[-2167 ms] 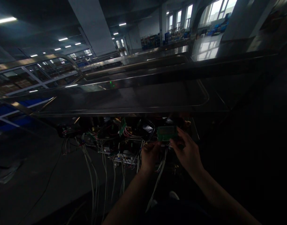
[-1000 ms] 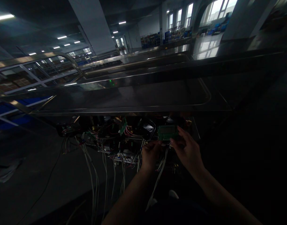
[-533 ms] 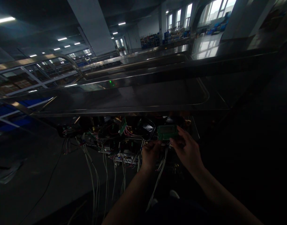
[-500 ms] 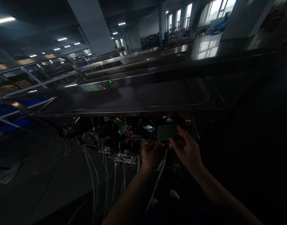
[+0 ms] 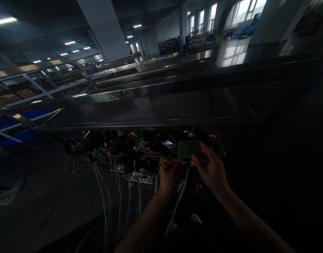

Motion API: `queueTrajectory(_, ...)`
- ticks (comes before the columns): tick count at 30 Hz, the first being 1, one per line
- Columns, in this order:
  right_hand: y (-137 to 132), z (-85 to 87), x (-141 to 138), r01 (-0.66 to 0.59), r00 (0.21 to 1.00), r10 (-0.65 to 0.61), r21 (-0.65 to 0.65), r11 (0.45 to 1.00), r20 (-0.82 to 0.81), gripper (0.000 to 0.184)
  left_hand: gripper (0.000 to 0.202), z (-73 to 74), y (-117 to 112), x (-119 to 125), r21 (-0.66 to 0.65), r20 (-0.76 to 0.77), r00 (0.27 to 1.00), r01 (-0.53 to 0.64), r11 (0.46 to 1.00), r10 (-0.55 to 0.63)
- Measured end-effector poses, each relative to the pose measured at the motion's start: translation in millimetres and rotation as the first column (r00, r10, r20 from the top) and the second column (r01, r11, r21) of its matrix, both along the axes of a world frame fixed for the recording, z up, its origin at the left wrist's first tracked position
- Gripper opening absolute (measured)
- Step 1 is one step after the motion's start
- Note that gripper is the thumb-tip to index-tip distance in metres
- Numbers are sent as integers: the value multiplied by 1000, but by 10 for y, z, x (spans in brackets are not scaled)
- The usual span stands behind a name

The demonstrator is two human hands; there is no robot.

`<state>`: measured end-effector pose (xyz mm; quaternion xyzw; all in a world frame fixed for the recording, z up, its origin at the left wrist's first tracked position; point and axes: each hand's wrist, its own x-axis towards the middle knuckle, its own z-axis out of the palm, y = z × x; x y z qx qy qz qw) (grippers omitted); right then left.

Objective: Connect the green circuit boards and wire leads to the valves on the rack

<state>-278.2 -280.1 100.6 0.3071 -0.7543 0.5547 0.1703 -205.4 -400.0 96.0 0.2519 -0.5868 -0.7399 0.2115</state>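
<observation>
A small green circuit board (image 5: 188,149) sits under the front lip of a long steel machine top (image 5: 140,112), among dark parts and wires. My right hand (image 5: 213,172) grips the board's right edge, fingers curled round it. Just left of it, my left hand (image 5: 170,174) is closed in a pinch at the board's lower left corner, where white wires (image 5: 180,193) hang down. What the left fingers pinch is too dark to name.
A tangle of red, black and white cables (image 5: 116,158) spreads left of the board, with several white leads (image 5: 106,203) dangling toward the dark floor. A second green board (image 5: 138,141) stands tilted among them. More steel machines (image 5: 156,66) run back toward bright windows.
Almost nothing differs. Both hands stay at the green board; the view shifts only slightly.
</observation>
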Motion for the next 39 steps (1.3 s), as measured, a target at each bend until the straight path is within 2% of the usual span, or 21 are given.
queueTrajectory(5, -7, 2, 11, 8, 1000, -8, 2, 1000, 8, 47, 51, -52, -22, -1, 7, -8, 1000, 4, 1000, -4)
queueTrajectory(11, -11, -13, 6, 20, 1000, -20, 5, 1000, -12, 43, 50, -94, -37, -2, -21, -19, 1000, -2, 1000, 2)
queueTrajectory(18, -22, 1, 12, 15, 999, -16, 14, 1000, 37, 49, 53, -15, -14, -2, -9, 6, 999, 49, 999, -48)
queueTrajectory(22, -22, 40, 10, 3, 998, -5, 31, 1000, 58, 51, 56, 10, -74, 121, -39, 41, 992, 120, 992, -119)
queueTrajectory(24, -4, 77, 7, 55, 998, -55, 81, 995, 0, 54, 58, -19, -171, 231, -21, 49, 998, 40, 999, -39)
queueTrajectory(26, 10, 129, -8, 185, 977, -167, 140, 973, -136, 56, 57, -55, -322, 340, 59, -1, 984, -176, 983, 177)
queueTrajectory(28, -10, 204, -19, 303, 927, -253, 156, 940, -275, 56, 55, -56, -503, 427, 167, -95, 898, -410, 897, 429)
queueTrajectory(29, -42, 251, -13, 318, 909, -258, 143, 937, -329, 54, 54, -35, -592, 459, 208, -129, 847, -485, 849, 516)
queueTrajectory(31, -160, 359, 32, 245, 901, -183, 113, 963, -392, 47, 54, 51, -749, 498, 247, -148, 800, -540, 804, 582)
queueTrajectory(34, -454, 512, 146, 6, 918, 47, 131, 991, -393, 36, 53, 217, -908, 495, 288, -144, 846, -461, 840, 514)
queueTrajectory(37, -763, 610, 233, -194, 921, 237, 162, 968, -309, 36, 51, 320, -971, 463, 369, -225, 866, -349, 862, 447)
queueTrajectory(39, -895, 643, 272, -259, 919, 294, 160, 952, -264, 40, 50, 338, -957, 455, 388, -284, 863, -295, 873, 418)
